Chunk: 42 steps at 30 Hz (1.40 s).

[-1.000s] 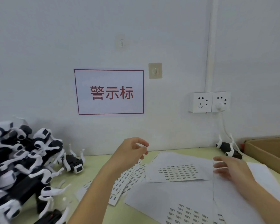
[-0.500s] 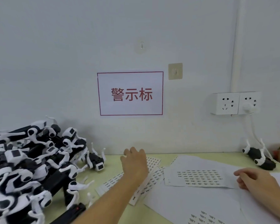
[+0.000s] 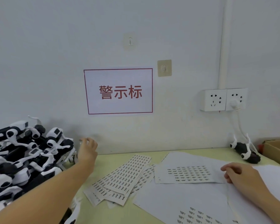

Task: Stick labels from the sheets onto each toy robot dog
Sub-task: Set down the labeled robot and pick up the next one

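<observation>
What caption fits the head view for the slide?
Left hand reaches toward the pile of toy robot dogs; right hand rests on label sheets spread across the table.

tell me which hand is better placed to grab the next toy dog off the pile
Left. The left hand is open right at the edge of the pile of toy robot dogs; the right hand rests on the label sheets, far from it.

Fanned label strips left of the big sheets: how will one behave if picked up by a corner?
The label strips look like thin paper, so one would probably droop when lifted by a corner. They overlap in a loose fan, so neighbours may slide or lift with it. Likely very light. The left hand reaches toward the dog pile instead.
</observation>
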Available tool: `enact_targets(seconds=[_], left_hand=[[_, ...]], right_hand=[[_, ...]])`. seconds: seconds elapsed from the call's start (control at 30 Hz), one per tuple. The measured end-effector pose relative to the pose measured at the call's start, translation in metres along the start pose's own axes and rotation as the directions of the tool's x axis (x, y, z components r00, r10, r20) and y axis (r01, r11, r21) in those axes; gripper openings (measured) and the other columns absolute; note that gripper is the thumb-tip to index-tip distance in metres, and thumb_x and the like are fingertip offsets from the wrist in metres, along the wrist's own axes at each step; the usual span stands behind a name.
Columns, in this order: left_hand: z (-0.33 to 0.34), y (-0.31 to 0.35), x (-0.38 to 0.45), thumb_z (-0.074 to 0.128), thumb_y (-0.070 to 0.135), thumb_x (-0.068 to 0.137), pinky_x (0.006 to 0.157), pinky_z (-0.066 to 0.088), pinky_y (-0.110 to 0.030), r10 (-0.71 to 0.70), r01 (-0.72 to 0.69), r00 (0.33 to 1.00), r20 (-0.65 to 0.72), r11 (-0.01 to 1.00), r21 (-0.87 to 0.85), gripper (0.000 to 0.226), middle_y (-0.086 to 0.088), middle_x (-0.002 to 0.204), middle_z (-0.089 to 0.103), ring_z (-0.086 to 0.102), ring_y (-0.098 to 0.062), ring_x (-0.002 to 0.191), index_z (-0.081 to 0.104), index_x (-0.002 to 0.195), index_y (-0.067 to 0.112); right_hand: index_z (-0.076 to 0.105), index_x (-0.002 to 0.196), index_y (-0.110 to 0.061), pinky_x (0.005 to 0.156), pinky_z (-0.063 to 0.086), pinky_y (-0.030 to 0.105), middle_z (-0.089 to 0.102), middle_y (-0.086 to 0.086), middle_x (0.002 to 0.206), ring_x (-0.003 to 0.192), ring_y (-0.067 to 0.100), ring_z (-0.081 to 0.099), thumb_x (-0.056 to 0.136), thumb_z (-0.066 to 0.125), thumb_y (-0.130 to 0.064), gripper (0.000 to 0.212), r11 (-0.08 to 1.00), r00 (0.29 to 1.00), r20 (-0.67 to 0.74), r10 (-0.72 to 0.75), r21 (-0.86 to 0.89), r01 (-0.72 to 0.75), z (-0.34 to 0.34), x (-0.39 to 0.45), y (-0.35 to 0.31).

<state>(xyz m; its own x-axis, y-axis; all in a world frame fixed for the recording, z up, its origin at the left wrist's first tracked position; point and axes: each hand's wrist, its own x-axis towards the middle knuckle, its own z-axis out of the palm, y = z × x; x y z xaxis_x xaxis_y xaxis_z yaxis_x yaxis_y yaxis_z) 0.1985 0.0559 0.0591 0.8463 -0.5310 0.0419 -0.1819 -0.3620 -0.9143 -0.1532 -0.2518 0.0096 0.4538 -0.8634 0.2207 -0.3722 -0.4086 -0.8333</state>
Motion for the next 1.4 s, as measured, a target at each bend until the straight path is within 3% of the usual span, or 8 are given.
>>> enact_targets(seconds=[0.3,0.5,0.67,0.77,0.9,0.97,1.2,1.4], left_hand=[[0.013,-0.007,0.007,0.050,0.011,0.099,0.101,0.037,-0.050,0.071,-0.041,0.966,-0.251,0.992,0.121,0.047,-0.024,0.149,0.027,0.028,-0.036,0.137,0.040,0.144,0.002],[-0.019,-0.026,-0.006,0.047,0.060,0.089,0.093,0.036,-0.042,-0.173,0.002,0.901,-0.397,0.918,-0.397,0.059,-0.004,0.120,0.057,0.053,-0.026,0.109,0.043,0.126,0.014],[-0.067,-0.024,-0.019,0.045,0.077,0.083,0.071,0.040,-0.034,-0.420,-0.029,0.866,-0.272,0.500,-0.865,0.059,0.009,0.075,0.055,0.054,-0.015,0.068,0.038,0.103,0.022],[-0.094,-0.014,-0.029,0.048,0.073,0.086,0.059,0.042,-0.031,-0.472,-0.138,0.863,-0.179,0.120,-0.983,0.054,0.003,0.074,0.057,0.056,-0.015,0.064,0.036,0.105,0.024],[-0.131,0.011,-0.040,0.058,0.060,0.089,0.067,0.050,-0.035,-0.301,-0.119,0.947,0.112,-0.654,-0.747,0.048,-0.002,0.094,0.062,0.064,-0.019,0.082,0.048,0.113,0.020],[-0.143,0.031,-0.049,0.060,0.055,0.091,0.062,0.043,-0.033,-0.197,-0.078,0.963,0.184,-0.856,-0.511,0.043,-0.001,0.092,0.059,0.058,-0.017,0.078,0.051,0.111,0.018],[-0.129,0.091,-0.087,0.062,0.044,0.095,0.067,0.039,-0.023,-0.165,-0.116,0.981,0.106,-0.924,-0.364,0.022,0.007,0.106,0.062,0.057,-0.005,0.098,0.053,0.109,0.030],[-0.111,0.100,-0.093,0.068,0.015,0.092,0.063,0.047,-0.017,-0.179,-0.171,0.984,-0.012,-0.915,-0.366,0.044,0.000,0.102,0.064,0.063,-0.012,0.088,0.046,0.118,0.043]], right_hand=[[0.074,0.072,-0.020,0.065,0.048,0.029,0.070,-0.003,0.059,0.064,0.020,0.068,0.094,0.056,-0.003,0.033,1.000,1.000,-0.001,-0.021,-0.016,0.021,0.001,0.003,0.002],[0.074,0.073,-0.021,0.063,0.047,0.028,0.070,-0.005,0.059,0.064,0.019,0.068,0.093,0.056,-0.003,0.033,1.000,1.000,-0.006,-0.029,0.005,0.029,0.001,0.002,0.004],[0.074,0.072,-0.020,0.063,0.047,0.028,0.070,-0.003,0.059,0.063,0.020,0.068,0.093,0.055,-0.002,0.033,0.999,0.999,-0.015,-0.034,0.025,0.034,0.002,0.004,0.005],[0.074,0.073,-0.021,0.062,0.046,0.026,0.070,-0.002,0.060,0.064,0.019,0.068,0.093,0.055,-0.003,0.033,0.999,0.999,-0.016,-0.038,0.021,0.039,0.002,0.004,0.006],[0.074,0.073,-0.021,0.061,0.046,0.026,0.070,-0.002,0.060,0.063,0.019,0.067,0.093,0.055,-0.003,0.033,0.999,0.999,-0.014,-0.031,0.015,0.031,0.002,0.005,0.007],[0.074,0.073,-0.021,0.061,0.046,0.025,0.070,-0.002,0.060,0.063,0.019,0.067,0.093,0.055,-0.003,0.033,0.999,0.999,-0.018,-0.031,0.016,0.032,0.002,0.005,0.008],[0.074,0.072,-0.022,0.062,0.046,0.024,0.070,-0.005,0.060,0.062,0.015,0.068,0.092,0.057,-0.003,0.033,0.998,0.998,-0.018,-0.053,-0.018,0.053,0.004,0.006,0.008],[0.074,0.074,-0.025,0.065,0.044,0.023,0.072,-0.007,0.069,0.072,0.012,0.067,0.091,0.057,-0.004,0.032,0.992,0.997,-0.002,-0.077,-0.096,0.077,0.007,0.003,0.005]])
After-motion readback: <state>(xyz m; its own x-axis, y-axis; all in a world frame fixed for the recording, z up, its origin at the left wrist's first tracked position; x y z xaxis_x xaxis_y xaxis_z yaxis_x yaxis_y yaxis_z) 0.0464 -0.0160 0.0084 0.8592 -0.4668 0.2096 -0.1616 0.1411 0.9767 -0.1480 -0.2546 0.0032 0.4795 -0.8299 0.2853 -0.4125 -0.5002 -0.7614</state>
